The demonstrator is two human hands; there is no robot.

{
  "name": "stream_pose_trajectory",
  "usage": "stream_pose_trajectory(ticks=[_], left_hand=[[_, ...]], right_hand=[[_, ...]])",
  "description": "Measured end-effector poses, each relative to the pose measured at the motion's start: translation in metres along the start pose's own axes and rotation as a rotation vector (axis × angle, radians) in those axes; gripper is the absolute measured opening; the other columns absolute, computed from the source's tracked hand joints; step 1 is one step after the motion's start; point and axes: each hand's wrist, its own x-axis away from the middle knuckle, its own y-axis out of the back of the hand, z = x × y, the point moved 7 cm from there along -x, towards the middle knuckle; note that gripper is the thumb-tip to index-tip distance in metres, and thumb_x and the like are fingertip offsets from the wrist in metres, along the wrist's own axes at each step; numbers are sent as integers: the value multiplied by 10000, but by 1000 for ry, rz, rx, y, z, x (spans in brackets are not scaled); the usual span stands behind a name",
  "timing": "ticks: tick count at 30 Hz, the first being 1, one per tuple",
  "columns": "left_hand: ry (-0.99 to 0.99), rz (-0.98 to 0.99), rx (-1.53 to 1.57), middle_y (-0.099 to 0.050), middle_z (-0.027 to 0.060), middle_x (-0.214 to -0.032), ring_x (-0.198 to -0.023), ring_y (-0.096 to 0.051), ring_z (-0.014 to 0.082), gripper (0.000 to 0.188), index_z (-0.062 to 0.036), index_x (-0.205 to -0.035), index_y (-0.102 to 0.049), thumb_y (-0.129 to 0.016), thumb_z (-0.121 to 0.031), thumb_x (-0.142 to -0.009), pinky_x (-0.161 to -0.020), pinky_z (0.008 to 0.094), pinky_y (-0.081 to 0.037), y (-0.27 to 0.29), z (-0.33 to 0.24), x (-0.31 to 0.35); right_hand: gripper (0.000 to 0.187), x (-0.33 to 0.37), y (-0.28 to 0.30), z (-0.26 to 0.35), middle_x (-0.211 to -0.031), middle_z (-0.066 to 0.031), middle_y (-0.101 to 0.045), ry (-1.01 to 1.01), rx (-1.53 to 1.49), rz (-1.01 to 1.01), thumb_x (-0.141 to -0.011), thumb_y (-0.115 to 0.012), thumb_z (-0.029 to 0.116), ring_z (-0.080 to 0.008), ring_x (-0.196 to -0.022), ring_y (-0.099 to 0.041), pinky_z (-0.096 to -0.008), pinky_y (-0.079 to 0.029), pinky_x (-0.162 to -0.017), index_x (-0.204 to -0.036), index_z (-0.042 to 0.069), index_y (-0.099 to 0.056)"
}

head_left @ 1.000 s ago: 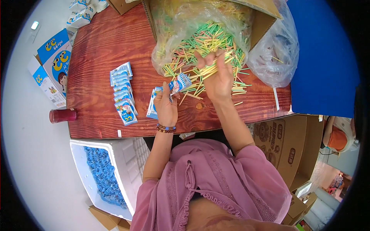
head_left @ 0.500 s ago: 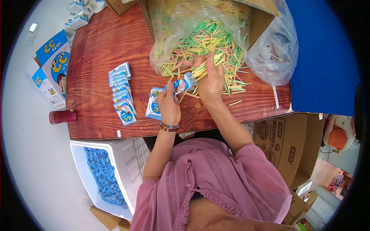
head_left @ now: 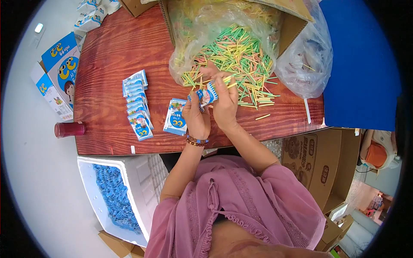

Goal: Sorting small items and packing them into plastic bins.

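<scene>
Between the fingers of my left hand (head_left: 196, 121) is a small blue-and-white packet (head_left: 209, 95). My right hand (head_left: 225, 108) grips a few thin yellow sticks (head_left: 230, 81) right at the packet's upper right end; whether their tips are inside it is hidden by my fingers. Just beyond both hands lies a heap of thin green, yellow and pink sticks (head_left: 241, 49), spilling from a clear plastic bag (head_left: 178, 64). A flat packet (head_left: 175, 119) lies on the table beside my left hand. Farther left, several similar packets (head_left: 138, 107) overlap in a row.
An open cardboard box (head_left: 294, 30) surrounds the bag on the red-brown wooden table (head_left: 112, 47). To its right sits another clear bag (head_left: 303, 73). A white foam box (head_left: 137, 180) of blue packets (head_left: 112, 189) stands at lower left, below a red jar (head_left: 69, 130).
My right hand has drawn back from the heap toward me, bringing the sticks against the packet's end. My left hand has shifted slightly right with the packet.
</scene>
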Motion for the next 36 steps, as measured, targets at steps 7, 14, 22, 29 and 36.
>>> stream_pose_trajectory(ticks=[7, 14, 22, 29, 36], left_hand=[[16, 49, 147, -665, 46, -1084, -988, -624, 137, 228, -41, -1062, -626, -523, -235, -1000, -888, 316, -503, -11, -3, -2], [67, 120, 193, -653, 56, -1126, -1040, -615, 163, 277, -46, -1113, -614, -511, -279, -1002, -937, 358, -485, -17, -7, -2], [150, 139, 295, -623, 55, -1190, -1066, -598, 172, 329, -61, -1245, -517, -511, -281, -1001, -903, 362, -489, -10, 1, -7], [258, 163, 384, -636, 39, -1154, -1004, -604, 171, 309, -91, -1216, -548, -555, -288, -979, -806, 350, -493, -8, 13, -12], [310, 26, 505, -580, 45, -886, -781, -499, 148, 402, 2, -1197, -532, -610, -298, -941, -783, 302, -451, 14, 7, -5]], right_hand=[[394, -7, -17, 13, -1389, -169, -469, 118, 163, 274, -1021, -362, 259, -250, -1354, -358, -370, -231, -1134, -1238, -28, -522], [422, -20, -18, 4, -1459, -150, -399, -44, 122, 313, -1013, -392, 266, -259, -1388, -312, -361, -208, -1143, -1305, -23, -492], [542, -26, -12, 5, -1416, -162, -457, -77, 283, 500, -1020, -384, 387, -249, -1328, -413, -390, -288, -1111, -1339, -47, -451], [602, -42, 7, 42, -1326, -221, -519, 27, 126, 446, -1008, -370, 474, -300, -1246, -499, -427, -336, -1087, -1286, -51, -466], [434, -62, 130, 104, -939, -137, -664, 38, 783, 39, -1024, -344, 330, -207, -907, -638, -337, -476, -837, -1149, -19, -568]])
